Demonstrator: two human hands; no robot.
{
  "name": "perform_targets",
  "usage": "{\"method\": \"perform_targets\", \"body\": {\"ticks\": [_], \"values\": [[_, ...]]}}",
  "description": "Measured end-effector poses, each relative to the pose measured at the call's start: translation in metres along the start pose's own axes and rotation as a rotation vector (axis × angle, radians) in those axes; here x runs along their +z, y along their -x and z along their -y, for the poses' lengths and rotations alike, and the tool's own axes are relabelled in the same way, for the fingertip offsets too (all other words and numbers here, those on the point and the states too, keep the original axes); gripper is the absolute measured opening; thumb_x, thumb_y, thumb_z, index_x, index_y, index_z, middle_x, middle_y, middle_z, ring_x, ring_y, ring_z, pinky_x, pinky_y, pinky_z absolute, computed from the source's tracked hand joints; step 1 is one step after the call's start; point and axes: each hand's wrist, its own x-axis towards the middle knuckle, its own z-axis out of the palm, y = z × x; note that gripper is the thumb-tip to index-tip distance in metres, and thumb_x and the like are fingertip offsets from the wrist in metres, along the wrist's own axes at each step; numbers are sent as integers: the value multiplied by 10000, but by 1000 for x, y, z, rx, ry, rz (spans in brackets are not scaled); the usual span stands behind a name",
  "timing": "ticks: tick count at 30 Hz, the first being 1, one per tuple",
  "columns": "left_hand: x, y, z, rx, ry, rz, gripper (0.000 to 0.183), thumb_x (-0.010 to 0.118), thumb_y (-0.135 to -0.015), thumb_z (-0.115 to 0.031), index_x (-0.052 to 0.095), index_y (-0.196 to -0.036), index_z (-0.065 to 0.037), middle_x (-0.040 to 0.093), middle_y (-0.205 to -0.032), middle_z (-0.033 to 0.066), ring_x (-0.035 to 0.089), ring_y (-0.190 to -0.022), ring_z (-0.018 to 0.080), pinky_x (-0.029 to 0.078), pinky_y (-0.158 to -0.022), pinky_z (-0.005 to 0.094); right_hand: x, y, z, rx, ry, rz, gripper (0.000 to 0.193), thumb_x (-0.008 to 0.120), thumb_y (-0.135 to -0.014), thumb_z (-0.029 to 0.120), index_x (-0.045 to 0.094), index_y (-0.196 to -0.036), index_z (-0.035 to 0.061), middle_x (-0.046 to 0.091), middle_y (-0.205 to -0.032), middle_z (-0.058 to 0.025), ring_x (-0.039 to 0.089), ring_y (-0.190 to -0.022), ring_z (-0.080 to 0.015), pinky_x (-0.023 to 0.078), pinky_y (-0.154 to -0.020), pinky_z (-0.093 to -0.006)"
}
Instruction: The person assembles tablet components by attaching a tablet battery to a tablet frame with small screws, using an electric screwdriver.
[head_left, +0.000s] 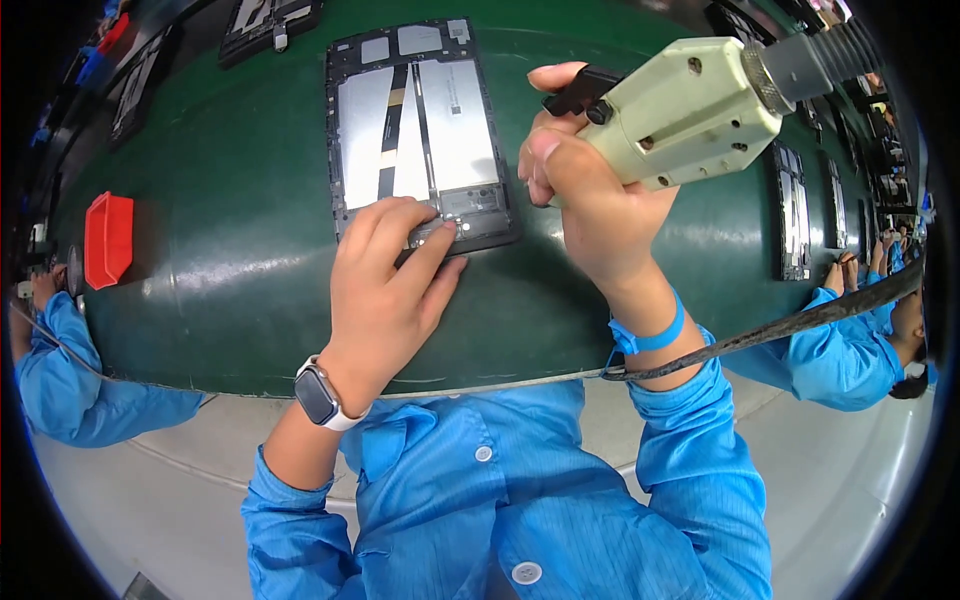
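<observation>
**Hand Positions and Grip at the Green Bench (230, 330)**

The bench spans the view; its near edge runs in front of the operator's body. An open tablet-shaped unit (455, 110) lies flat on it, set back from the near edge, with its silver interior facing up and its long sides running away from that edge.

A pale green handheld tool (690, 110) with a black lever is to the right of the unit. The right hand (595, 200) is closed around the tool, fingers curled, one digit extended beside the lever. The hand covers the tool's working end; contact with the bench cannot be determined.

The left hand (385, 265) is partly spread, fingers bent, fingertips on the unit's near end. Whether they pinch a small part cannot be determined.

A red tray (108, 240) sits toward the bench's left end. A blue strap (655, 330) encircles the right wrist; a watch (318, 395), the left.
</observation>
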Motion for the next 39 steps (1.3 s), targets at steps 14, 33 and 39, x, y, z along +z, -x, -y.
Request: {"method": "perform_targets", "body": {"ticks": [14, 33, 39], "values": [[6, -7, -11, -50, -46, -2, 266, 758, -693, -57, 666, -936, -1, 592, -1022, 114, 577, -1023, 319, 476, -860, 430, 1, -1, 6, 0, 13, 31, 345, 592, -830, -46, 578, -1170, -100, 607, -732, -60, 543, -570, -111, 459, -490, -259], [-2, -3, 5, 113, -38, 32, 290, 772, -701, -22, 686, -977, 2, 614, -1031, 103, 598, -989, 305, 526, -797, 396, -1, -1, 11, -33, 22, 30, 333, 603, -825, -28, 588, -1148, -107, 617, -730, -61, 552, -566, -111, 462, -495, -260], [1, -4, 2, 92, -50, 30, 287, 767, -694, -27, 679, -965, 7, 613, -1025, 107, 596, -990, 307, 522, -803, 401, -1, 0, 10, -11, 26, 2, 338, 628, -821, -18, 602, -1151, -87, 618, -732, -51, 558, -581, -106, 458, -497, -249]]}}
